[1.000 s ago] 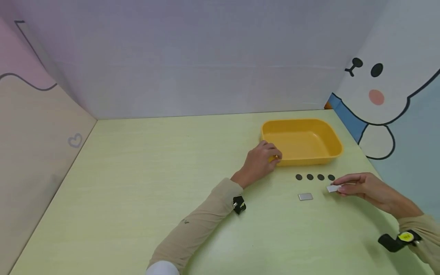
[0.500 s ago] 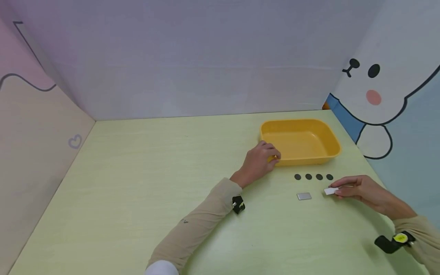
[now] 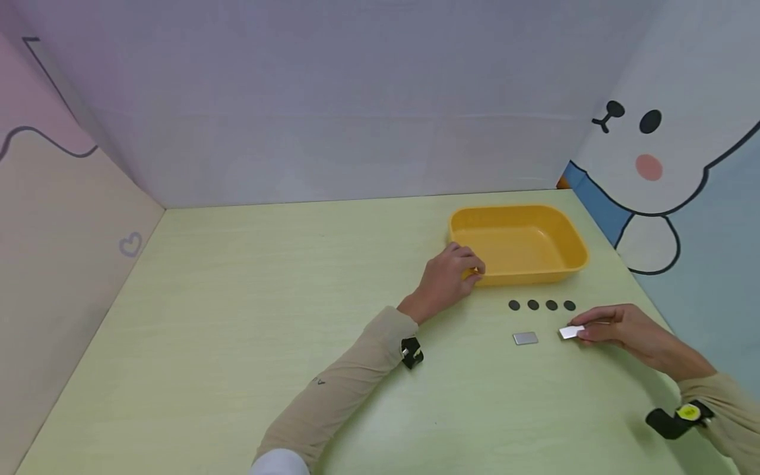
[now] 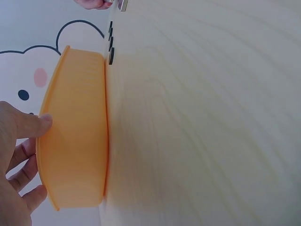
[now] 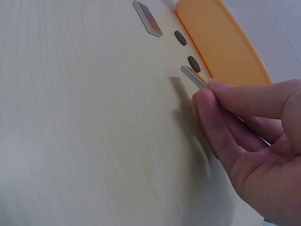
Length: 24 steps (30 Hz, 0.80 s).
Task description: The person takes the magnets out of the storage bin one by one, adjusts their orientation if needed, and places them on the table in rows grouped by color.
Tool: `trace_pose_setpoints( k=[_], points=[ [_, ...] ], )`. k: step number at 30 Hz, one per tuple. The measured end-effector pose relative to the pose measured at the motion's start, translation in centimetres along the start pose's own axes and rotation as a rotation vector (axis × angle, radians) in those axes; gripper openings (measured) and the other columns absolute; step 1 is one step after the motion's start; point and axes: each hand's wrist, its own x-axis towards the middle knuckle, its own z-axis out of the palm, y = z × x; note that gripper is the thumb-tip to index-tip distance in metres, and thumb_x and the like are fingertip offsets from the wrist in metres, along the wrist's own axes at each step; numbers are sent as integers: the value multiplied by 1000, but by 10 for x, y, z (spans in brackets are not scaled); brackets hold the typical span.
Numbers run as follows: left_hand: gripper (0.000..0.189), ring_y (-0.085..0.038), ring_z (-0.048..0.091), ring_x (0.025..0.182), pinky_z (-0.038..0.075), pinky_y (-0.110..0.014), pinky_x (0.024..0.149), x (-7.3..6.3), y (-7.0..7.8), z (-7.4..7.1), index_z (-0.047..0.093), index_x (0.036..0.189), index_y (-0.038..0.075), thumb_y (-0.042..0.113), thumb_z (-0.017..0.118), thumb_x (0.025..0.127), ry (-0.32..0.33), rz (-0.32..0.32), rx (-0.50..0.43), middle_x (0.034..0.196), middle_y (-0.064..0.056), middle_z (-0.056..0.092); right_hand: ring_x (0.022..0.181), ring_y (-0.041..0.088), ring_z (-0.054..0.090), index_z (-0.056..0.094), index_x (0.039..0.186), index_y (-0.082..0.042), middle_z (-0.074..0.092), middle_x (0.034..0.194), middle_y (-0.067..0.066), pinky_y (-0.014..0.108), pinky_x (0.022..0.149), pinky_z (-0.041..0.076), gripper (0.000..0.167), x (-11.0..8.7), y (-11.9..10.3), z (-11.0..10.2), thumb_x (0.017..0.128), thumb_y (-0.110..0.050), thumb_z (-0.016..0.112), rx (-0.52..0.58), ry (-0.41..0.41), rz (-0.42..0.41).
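Note:
At the tray's near left corner my left hand holds the rim of the yellow plastic tray. In the left wrist view the thumb lies against the tray's outer wall and the other fingers reach behind the rim. My right hand pinches a small silver rectangular block by one end, between thumb and fingertips. The block's shadow falls apart from it on the table, so it is held just above the surface. A similar silver block lies flat to its left.
Several dark round discs lie in a row between the tray and the blocks. The pale green table meets a printed back wall behind the tray. A side wall rises close to the right hand.
My right hand has shifted slightly left and down with the silver block, which has tilted and now catches the light. The left hand stays on the tray rim.

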Motion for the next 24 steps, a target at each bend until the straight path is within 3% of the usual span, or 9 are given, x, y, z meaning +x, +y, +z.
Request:
trace_pose_setpoints(
  k=[24],
  points=[
    [5,-9,49,88,42,-11,67,-1,3,0,73,90,20,22,71,86,7,-4,10,97,9,65,77,17,63,63,114,10,68,100,9,27,71,52,35,-4,-1,5,86,-11,68,-202,46,-68]
  ],
)
